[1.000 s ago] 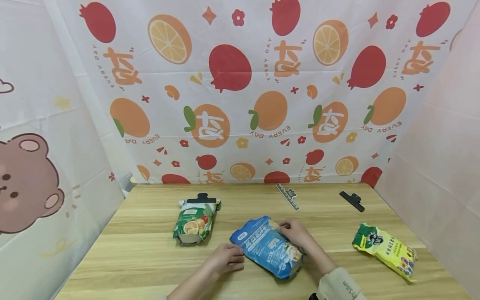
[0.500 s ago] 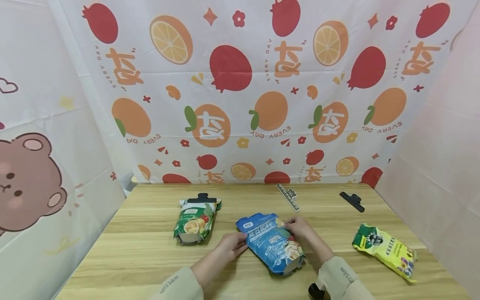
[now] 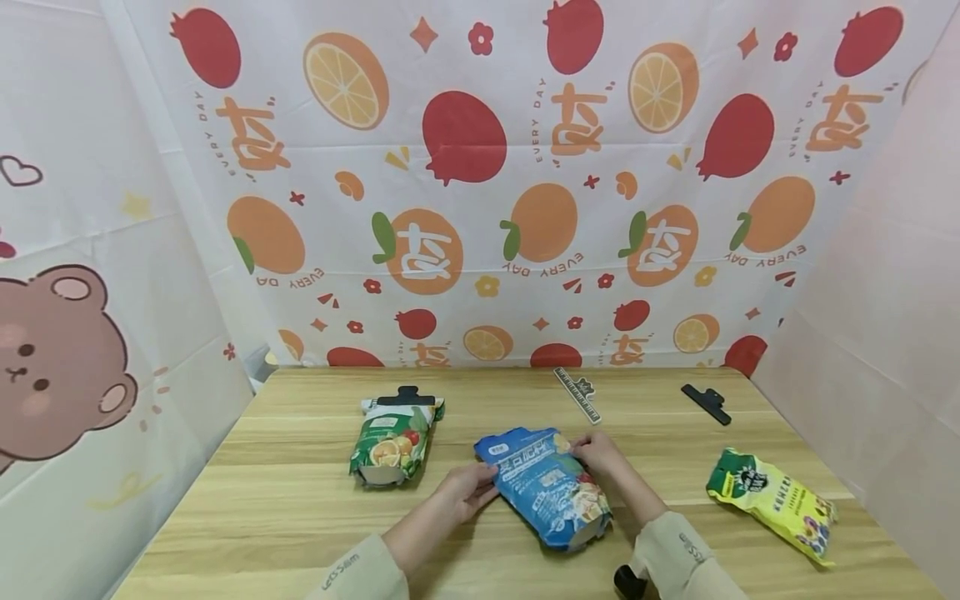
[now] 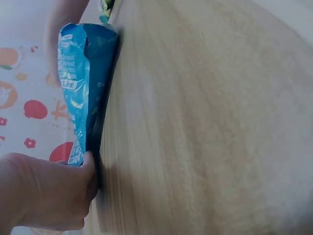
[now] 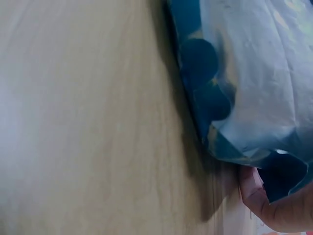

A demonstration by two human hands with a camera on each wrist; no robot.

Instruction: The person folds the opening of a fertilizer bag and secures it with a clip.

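Hands grip the blue bag (image 3: 551,492) from two sides as it lies on the wooden table (image 3: 262,500) between them. The left hand (image 3: 463,492) pinches its left edge just below the upper corner, thumb against the packaging in the left wrist view, where the bag looks thin by the grip and thickens away from it. The right hand (image 3: 600,456) pinches the opposite edge near the upper right corner; from the right wrist, curled fingers meet the bag's edge beside a silvery surface bordered in dark blue. Nearer the wearer than either grip, the bag's thicker end faces the camera. To the left of the left hand and a little farther off sits the green bag (image 3: 392,450), with a black clip (image 3: 407,397) across its top end. Beyond the right hand lies a white clip (image 3: 578,396) with dark markings, apart from the blue bag. Well to the right of that same hand, the yellow bag (image 3: 776,504) lies slantwise, and farther back from it rests a second dark clip (image 3: 707,403). Behind everything, past both hands, hangs a fruit-printed cloth (image 3: 480,225).
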